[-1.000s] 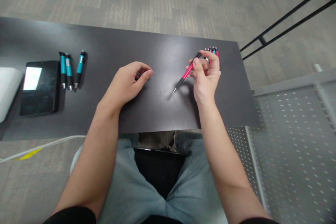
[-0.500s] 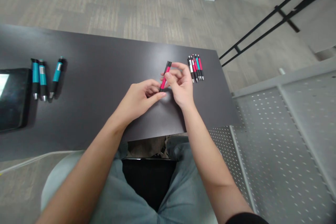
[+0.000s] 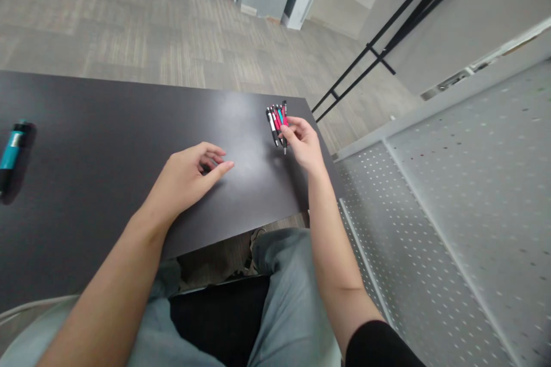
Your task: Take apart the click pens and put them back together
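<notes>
In the head view, my right hand (image 3: 303, 140) pinches a red and black pen (image 3: 284, 108) between thumb and fingers. The pen points tip down, beside and partly over a row of several pens (image 3: 272, 126) in white, red and teal. Whether it touches them I cannot tell. My left hand (image 3: 189, 175) hovers over the middle of the dark table (image 3: 116, 155) with nothing in it, thumb and curled fingers apart.
At the far left of the table lies a teal and black pen (image 3: 11, 155). A grey perforated panel (image 3: 413, 229) stands along the table's right side. Beyond the far right corner is a black metal frame (image 3: 353, 77).
My left hand has let go of the red pen. My right hand has carried it right to the row of pens. The view has swung right, so the tablet and two teal pens are out of frame.
</notes>
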A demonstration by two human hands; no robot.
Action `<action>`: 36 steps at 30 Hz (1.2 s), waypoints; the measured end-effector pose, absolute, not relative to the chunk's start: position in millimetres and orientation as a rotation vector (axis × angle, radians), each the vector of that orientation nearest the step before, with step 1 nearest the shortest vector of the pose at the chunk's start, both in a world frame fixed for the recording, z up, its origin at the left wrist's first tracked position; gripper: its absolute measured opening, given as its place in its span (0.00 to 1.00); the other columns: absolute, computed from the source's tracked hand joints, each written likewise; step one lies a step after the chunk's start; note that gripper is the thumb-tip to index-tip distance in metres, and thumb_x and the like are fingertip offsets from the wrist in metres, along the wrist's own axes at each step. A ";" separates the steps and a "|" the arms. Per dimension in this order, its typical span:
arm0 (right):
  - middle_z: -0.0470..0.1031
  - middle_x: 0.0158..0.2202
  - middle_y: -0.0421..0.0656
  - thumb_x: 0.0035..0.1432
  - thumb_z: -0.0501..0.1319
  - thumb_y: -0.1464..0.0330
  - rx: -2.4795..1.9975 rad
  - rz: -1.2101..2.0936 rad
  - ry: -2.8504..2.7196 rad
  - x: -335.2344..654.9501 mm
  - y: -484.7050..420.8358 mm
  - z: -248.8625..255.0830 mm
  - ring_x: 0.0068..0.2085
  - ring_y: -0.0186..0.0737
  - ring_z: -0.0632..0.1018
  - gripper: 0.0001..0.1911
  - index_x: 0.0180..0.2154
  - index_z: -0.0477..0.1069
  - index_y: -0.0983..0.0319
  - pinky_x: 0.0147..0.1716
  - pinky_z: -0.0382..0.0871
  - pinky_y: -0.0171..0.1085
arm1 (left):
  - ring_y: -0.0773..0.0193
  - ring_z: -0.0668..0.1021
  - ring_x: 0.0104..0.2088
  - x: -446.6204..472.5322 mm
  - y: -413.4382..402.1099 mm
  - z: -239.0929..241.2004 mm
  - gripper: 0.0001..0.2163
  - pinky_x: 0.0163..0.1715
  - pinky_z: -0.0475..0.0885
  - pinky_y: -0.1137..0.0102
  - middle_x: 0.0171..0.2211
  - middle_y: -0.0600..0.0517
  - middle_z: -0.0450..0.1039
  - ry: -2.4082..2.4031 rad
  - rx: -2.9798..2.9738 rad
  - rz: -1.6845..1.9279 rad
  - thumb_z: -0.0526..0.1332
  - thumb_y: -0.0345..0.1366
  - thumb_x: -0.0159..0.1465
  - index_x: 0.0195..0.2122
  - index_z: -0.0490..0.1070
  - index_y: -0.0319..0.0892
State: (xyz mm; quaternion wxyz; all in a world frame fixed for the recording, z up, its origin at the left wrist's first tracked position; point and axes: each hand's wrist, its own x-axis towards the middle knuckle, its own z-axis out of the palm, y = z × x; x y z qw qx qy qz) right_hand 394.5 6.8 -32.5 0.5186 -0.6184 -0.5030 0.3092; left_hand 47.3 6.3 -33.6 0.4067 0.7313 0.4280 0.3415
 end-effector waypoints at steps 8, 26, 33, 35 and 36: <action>0.75 0.22 0.29 0.53 0.89 0.38 -1.841 0.488 -1.332 474.7 49.2 -21.8 0.29 0.38 0.72 0.35 0.28 0.71 0.50 0.37 0.72 0.43 | 0.39 0.89 0.34 48.8 3.3 -31.7 0.17 0.39 0.85 0.47 0.35 0.49 0.90 0.928 1.878 0.760 0.76 0.65 0.70 0.43 0.85 0.59; 0.70 0.20 0.32 0.54 0.87 0.37 -1.973 0.272 -1.282 465.3 48.9 -7.1 0.30 0.44 0.73 0.33 0.28 0.70 0.46 0.39 0.72 0.48 | 0.37 0.92 0.41 49.0 3.3 -33.0 0.11 0.48 0.86 0.42 0.42 0.48 0.93 0.900 1.910 0.811 0.74 0.57 0.73 0.43 0.84 0.58; 0.71 0.29 0.45 0.52 0.78 0.38 -1.459 -0.027 -1.077 406.8 9.7 5.6 0.29 0.52 0.68 0.22 0.30 0.74 0.42 0.39 0.61 0.60 | 0.38 0.90 0.57 24.7 8.4 -8.1 0.02 0.63 0.77 0.39 0.53 0.45 0.92 1.515 1.892 1.158 0.73 0.41 0.80 0.49 0.84 0.53; 0.68 0.26 0.44 0.51 0.79 0.41 -1.335 0.002 -1.042 369.1 7.2 0.2 0.26 0.50 0.66 0.21 0.28 0.75 0.42 0.35 0.59 0.60 | 0.38 0.88 0.58 2.3 13.6 -1.3 0.03 0.65 0.75 0.40 0.55 0.44 0.91 1.709 1.826 1.251 0.74 0.37 0.78 0.51 0.85 0.51; 0.68 0.25 0.44 0.53 0.80 0.41 -1.283 0.037 -1.041 347.1 5.7 -3.4 0.25 0.50 0.66 0.20 0.28 0.76 0.43 0.34 0.58 0.59 | 0.40 0.88 0.57 -11.4 15.5 1.6 0.04 0.66 0.74 0.41 0.55 0.45 0.90 1.795 1.774 1.307 0.72 0.35 0.79 0.52 0.84 0.50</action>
